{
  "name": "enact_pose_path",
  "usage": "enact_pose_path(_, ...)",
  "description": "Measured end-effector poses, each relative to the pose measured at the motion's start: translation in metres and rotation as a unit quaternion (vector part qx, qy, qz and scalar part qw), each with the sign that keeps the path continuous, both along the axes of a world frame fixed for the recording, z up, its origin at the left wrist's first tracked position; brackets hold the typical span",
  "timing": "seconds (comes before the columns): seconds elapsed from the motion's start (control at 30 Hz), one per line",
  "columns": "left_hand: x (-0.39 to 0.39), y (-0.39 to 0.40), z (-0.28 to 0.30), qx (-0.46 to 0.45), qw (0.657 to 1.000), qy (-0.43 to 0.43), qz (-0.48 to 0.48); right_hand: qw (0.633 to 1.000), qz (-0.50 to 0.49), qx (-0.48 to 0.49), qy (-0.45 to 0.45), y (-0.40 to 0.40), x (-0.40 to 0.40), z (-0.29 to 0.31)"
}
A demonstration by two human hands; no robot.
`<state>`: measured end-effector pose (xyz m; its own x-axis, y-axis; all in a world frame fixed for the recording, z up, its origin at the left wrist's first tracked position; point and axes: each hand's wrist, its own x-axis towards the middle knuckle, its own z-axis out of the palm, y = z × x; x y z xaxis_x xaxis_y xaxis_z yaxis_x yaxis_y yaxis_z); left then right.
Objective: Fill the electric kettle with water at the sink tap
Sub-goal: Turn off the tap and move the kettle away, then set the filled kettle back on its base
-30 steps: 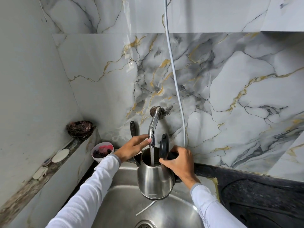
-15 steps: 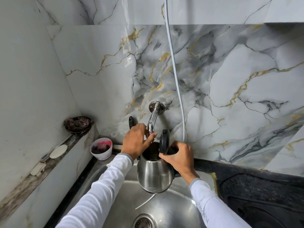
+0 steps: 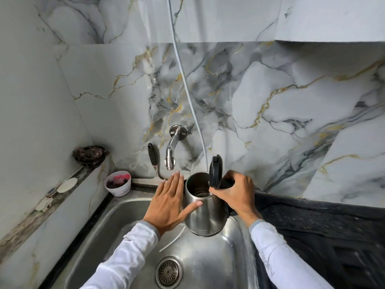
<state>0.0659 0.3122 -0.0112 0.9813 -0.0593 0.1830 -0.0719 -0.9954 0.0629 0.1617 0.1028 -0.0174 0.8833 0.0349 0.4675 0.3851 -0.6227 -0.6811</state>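
Marble-look wall tiles all round, steel sink (image 3: 100,230) below, and we've got the electric kettle (image 3: 203,215) hanging over the basin, off to the right of the tap (image 3: 171,152) and not under the spout. No water shows at the spout, and something sits in the bottom of the kettle, though we can't tell the water level from this angle.

Our right hand (image 3: 236,195) has its grip wrapped round the black handle, thumb up near the hinge, and the lid (image 3: 215,171) stands straight up, wide open. Our left hand (image 3: 168,203) is flat and spread, fingers loose, not gripping anything; only the thumb tip rests on the kettle's steel side.

So it looks like the fill is about over and the job now is getting it out cleanly. Tips from us:

- Keep the kettle level. With the lid up, any tilt sends water over the rim.
- Use that left palm to steady the body, not push it.
- Snap the lid down before swinging over the black counter (image 3: 325,226).
- Watch the white hose (image 3: 183,74) dangling right behind the lid, easy to snag.
- Keep the base dry if it's going back on its stand.
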Motion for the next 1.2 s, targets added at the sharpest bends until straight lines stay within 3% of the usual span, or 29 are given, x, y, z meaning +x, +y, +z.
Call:
enact_pose_path(0.27,-0.012,-0.114,0.006,0.012,0.997,-0.042,-0.060,0.999,-0.035,0.003,0.009,-0.124,-0.034,0.011)
enact_pose_path(0.53,-0.022,-0.221,-0.010,0.016,0.997,-0.019,-0.078,0.999,-0.048,0.000,0.020,-0.234,-0.056,-0.003)
enact_pose_path(0.93,-0.028,-0.287,-0.036,0.028,0.997,0.013,-0.065,0.996,-0.025,0.048,0.066,-0.301,-0.058,-0.042)
enact_pose_path(1.1,-0.034,-0.301,-0.039,0.012,0.999,0.022,-0.038,0.999,0.027,0.038,0.027,-0.309,-0.050,-0.046)
enact_pose_path(1.2,-0.038,-0.306,-0.042,0.010,1.000,0.013,-0.020,0.994,0.084,0.021,0.059,-0.315,-0.048,-0.036)
